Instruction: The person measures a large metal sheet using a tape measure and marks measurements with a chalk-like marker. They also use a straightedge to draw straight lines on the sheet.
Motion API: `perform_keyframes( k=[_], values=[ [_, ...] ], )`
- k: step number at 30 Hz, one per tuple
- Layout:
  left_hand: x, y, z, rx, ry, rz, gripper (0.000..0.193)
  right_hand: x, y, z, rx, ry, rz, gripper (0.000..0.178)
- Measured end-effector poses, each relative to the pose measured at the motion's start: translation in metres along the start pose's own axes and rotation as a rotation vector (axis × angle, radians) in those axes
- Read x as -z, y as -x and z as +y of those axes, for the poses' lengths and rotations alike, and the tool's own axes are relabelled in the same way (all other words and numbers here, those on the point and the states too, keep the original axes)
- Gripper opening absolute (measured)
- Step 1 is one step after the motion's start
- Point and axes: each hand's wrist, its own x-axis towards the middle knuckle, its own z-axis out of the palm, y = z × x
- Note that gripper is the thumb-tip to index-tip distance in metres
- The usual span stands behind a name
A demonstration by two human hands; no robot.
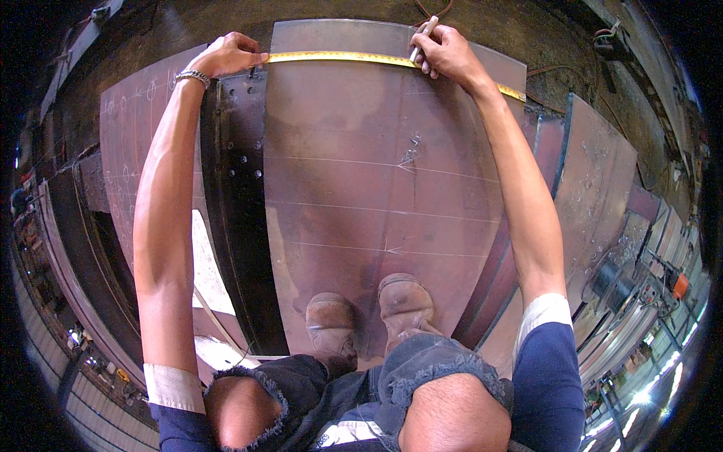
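A yellow tape measure (339, 56) stretches across the far end of a large reddish-brown steel plate (339, 113). At the plate's far left edge, my left hand (230, 55) is closed, its fingertips pinching the end of the tape. My right hand (446, 54) grips a pale marking stick (425, 38), probably chalk, upright between thumb and fingers. Its lower end meets the tape's edge, and the hand rests over the tape. Further right, the tape runs on behind my right wrist to the plate's right edge. Thin white lines with arrow marks cross the plate nearer to me.
My boots (329, 313) stand on the plate's near part. Left of it lies a dark steel beam (233, 151) with bolt holes, then another marked plate (124, 135). More steel plates (595, 158) lie to the right, with a cable reel (614, 279) beyond them.
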Motion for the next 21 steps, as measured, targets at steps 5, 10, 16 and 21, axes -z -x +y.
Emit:
perform_keyframes(
  k=[5, 10, 16, 21],
  values=[
    [-0.003, 0.0, -0.004, 0.022, 0.005, 0.053, 0.044, -0.001, -0.001, 0.001, -0.008, -0.003, 0.001, 0.023],
    [-0.001, 0.002, 0.003, 0.04, -0.02, 0.034, 0.045, 0.002, -0.002, 0.001, 0.013, 0.011, -0.003, 0.026],
    [-0.002, -0.002, -0.006, 0.034, -0.02, 0.039, 0.052, 0.001, -0.003, 0.002, 0.011, 0.018, 0.002, 0.025],
    [-0.003, -0.003, -0.004, 0.035, -0.008, 0.024, 0.053, 0.001, -0.002, 0.004, 0.024, 0.009, 0.008, 0.027]
  ],
)
